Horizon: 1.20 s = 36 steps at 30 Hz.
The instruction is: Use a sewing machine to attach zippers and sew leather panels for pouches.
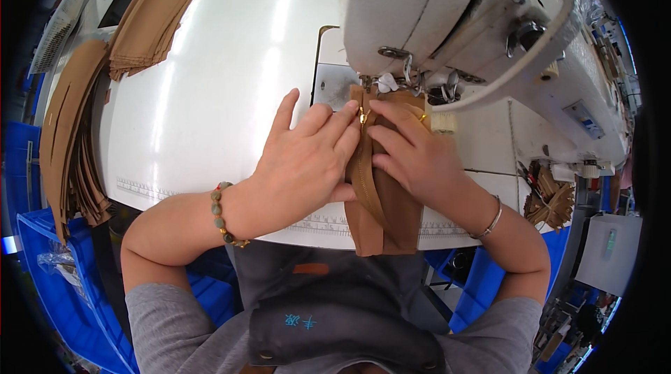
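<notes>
A brown fabric panel (400, 224) lies under the sewing machine's presser foot (368, 83) and hangs slightly over the table's front edge. Along it runs a zipper (362, 177) with gold teeth, its lower part curving to the right. Its gold slider (363, 117) sits just in front of the presser foot. My left hand (297, 161) rests on the panel's left side, fingers spread, fingertips beside the slider and thumb lower on the cloth. On the right side, my right hand (423, 161) lies with fingers stretched over the fabric, fingertips near the zipper. Neither hand visibly grips anything.
The white sewing machine (398, 10) fills the upper right. Stacked brown fabric pieces (157, 17) lie at the far left; more brown pieces (70, 122) drape over the left edge. Small brown scraps (552, 199) sit at right. Blue bins (70, 290) stand below left.
</notes>
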Each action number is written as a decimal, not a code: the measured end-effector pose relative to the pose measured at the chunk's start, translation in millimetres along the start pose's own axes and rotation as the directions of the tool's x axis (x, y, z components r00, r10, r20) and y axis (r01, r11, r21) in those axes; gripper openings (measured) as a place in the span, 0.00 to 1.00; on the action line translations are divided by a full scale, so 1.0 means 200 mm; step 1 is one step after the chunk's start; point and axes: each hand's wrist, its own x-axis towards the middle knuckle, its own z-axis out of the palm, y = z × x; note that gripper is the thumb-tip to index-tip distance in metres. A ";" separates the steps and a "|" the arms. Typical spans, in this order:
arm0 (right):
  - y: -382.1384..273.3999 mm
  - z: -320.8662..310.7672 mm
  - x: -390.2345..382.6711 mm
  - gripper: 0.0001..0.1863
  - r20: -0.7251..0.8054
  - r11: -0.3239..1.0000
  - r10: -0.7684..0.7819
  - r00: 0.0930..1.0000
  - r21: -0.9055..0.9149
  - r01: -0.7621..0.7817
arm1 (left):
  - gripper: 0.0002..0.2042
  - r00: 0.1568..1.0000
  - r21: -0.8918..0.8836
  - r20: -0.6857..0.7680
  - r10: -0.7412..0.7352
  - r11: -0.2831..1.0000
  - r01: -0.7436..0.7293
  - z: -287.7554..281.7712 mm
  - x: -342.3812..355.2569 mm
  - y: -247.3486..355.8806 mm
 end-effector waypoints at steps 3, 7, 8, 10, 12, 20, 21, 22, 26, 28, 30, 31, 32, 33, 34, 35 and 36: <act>0.01 -0.02 -0.03 0.31 0.065 0.997 0.057 0.996 -0.049 -0.054 | 0.42 0.999 0.008 -0.032 0.010 1.000 -0.009 0.01 0.00 -0.01; 0.01 -0.01 -0.05 0.36 0.068 0.992 0.048 0.997 -0.117 -0.040 | 0.40 0.999 0.050 -0.055 0.003 0.999 0.000 0.04 0.00 0.00; 0.00 0.00 -0.06 0.37 0.065 0.991 0.050 0.997 -0.126 -0.041 | 0.40 0.997 0.055 -0.077 -0.001 0.998 0.005 0.04 0.00 0.00; 0.00 0.00 -0.06 0.37 0.081 0.987 0.078 0.994 -0.145 -0.066 | 0.39 0.995 0.061 -0.095 -0.004 0.998 0.010 0.05 0.01 0.00; 0.00 0.00 -0.06 0.38 0.103 0.989 0.096 0.990 -0.121 -0.083 | 0.38 0.994 0.114 -0.109 0.007 0.993 0.006 0.05 0.02 0.00; -0.01 -0.01 -0.03 0.40 0.116 0.990 0.095 0.989 -0.120 -0.081 | 0.36 0.993 0.105 -0.121 0.009 0.994 0.004 0.06 0.04 -0.03; -0.01 -0.01 -0.03 0.40 0.123 0.988 0.097 0.988 -0.130 -0.081 | 0.36 0.993 0.107 -0.122 0.008 0.994 0.005 0.06 0.04 -0.03; -0.01 -0.02 -0.04 0.40 0.132 0.983 0.102 0.986 -0.168 -0.079 | 0.36 0.993 0.107 -0.121 0.007 0.994 0.006 0.06 0.04 -0.03; -0.04 -0.03 -0.06 0.41 0.135 0.984 0.084 0.987 -0.167 -0.061 | 0.37 0.994 0.061 -0.104 0.017 0.998 -0.011 0.06 0.03 0.00; -0.04 -0.04 -0.08 0.42 0.138 0.977 0.089 0.986 -0.207 -0.059 | 0.38 0.995 0.045 -0.094 0.027 0.999 -0.023 0.05 0.03 0.00; -0.04 -0.04 -0.08 0.42 0.131 0.974 0.095 0.987 -0.215 -0.065 | 0.38 0.996 0.037 -0.087 0.032 0.999 -0.029 0.05 0.04 0.00; -0.03 -0.03 -0.08 0.43 0.130 0.969 0.104 0.986 -0.237 -0.071 | 0.38 0.995 0.029 -0.100 0.030 0.999 -0.027 0.05 0.05 0.00; -0.03 -0.03 -0.09 0.43 0.127 0.973 0.100 0.987 -0.221 -0.070 | 0.38 0.995 0.032 -0.099 0.031 0.999 -0.028 0.05 0.05 -0.01; -0.02 -0.03 -0.09 0.43 0.140 0.972 0.116 0.983 -0.220 -0.083 | 0.38 0.995 0.032 -0.098 0.032 0.999 -0.029 0.06 0.06 -0.01; -0.02 -0.03 -0.09 0.43 0.144 0.965 0.131 0.981 -0.243 -0.093 | 0.38 0.995 0.037 -0.098 0.029 0.999 -0.025 0.06 0.06 -0.01; -0.01 -0.02 -0.09 0.43 0.151 0.972 0.129 0.980 -0.217 -0.094 | 0.38 0.994 0.038 -0.104 0.028 0.999 -0.024 0.06 0.06 -0.01; -0.01 -0.02 -0.09 0.43 0.148 0.970 0.129 0.981 -0.222 -0.094 | 0.37 0.994 0.037 -0.102 0.029 0.999 -0.026 0.06 0.07 -0.01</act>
